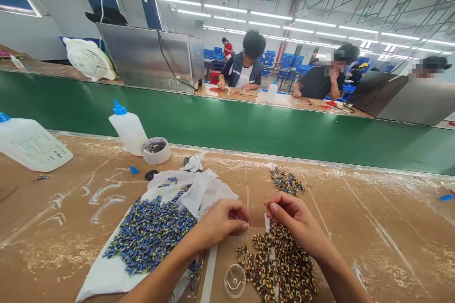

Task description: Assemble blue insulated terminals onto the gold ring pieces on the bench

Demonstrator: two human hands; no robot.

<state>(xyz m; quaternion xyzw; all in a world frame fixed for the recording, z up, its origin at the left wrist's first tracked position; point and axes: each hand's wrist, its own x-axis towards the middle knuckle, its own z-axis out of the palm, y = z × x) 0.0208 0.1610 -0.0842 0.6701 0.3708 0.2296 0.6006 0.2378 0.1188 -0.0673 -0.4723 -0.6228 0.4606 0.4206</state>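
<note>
My left hand hovers over the brown worktable with its fingers curled in a pinch; whatever it holds is too small to make out. My right hand is just beside it, fingers also curled and pinched near a small white strip. Under the right hand lies a heap of small dark wound parts. To the left, a large pile of small blue parts rests on a white plastic sheet. A smaller cluster of blue parts lies farther back.
A squeeze bottle with a blue cap, a tape roll, a flat white jug and a small clear dish are on the table. A green conveyor belt runs behind it. Across it, three people sit working beside a white fan.
</note>
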